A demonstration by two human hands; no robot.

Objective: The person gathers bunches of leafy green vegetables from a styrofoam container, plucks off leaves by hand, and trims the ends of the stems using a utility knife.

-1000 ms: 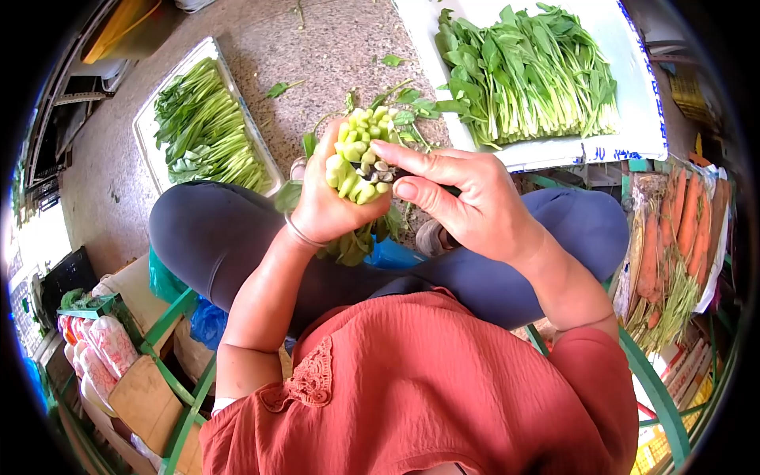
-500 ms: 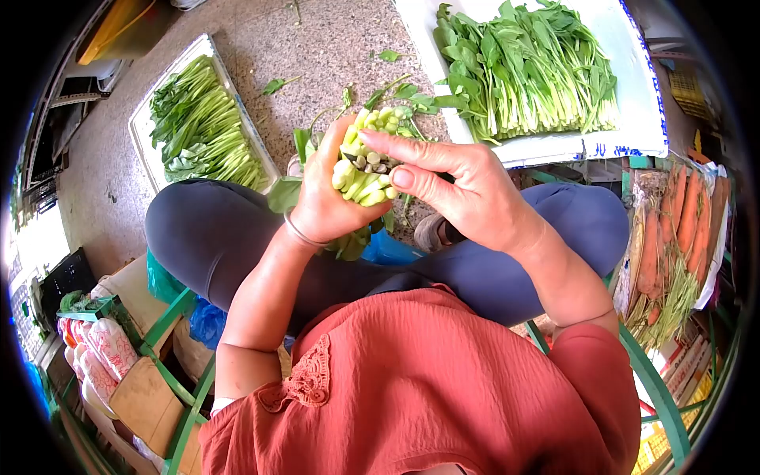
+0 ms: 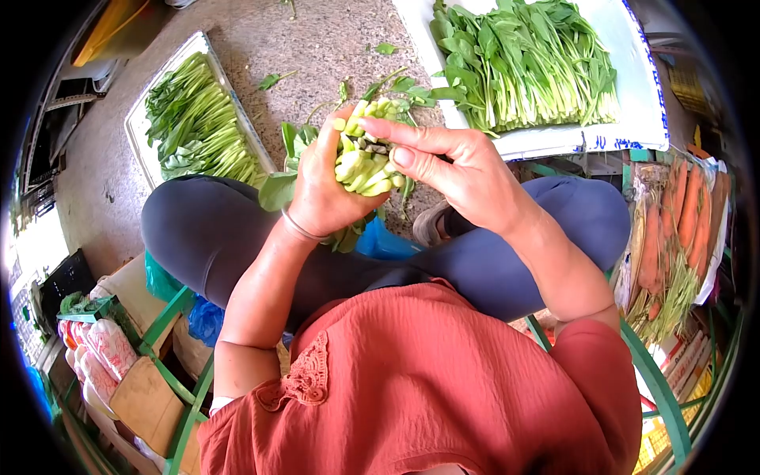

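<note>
My left hand (image 3: 321,178) is wrapped round a bunch of leafy greens (image 3: 366,170), whose pale cut stem ends face up toward me. Leaves stick out past the fingers and hang below. At the top of the bunch, the thumb and forefinger of my right hand (image 3: 455,162) pinch in around a few dark stem ends (image 3: 374,145). How firmly they grip these is hard to see. My right hand's other fingers are hidden behind the forefinger.
A white foam tray (image 3: 641,87) of greens stands front right, with a smaller white tray (image 3: 141,150) of greens front left. Loose leaves (image 3: 273,80) lie on the speckled floor. Carrots (image 3: 687,214) are at the right; green metal bars (image 3: 661,396) flank my seat.
Both hands and the bunch have shifted slightly, a little up and left. The dark stem ends now sit more between my right thumb and forefinger.
</note>
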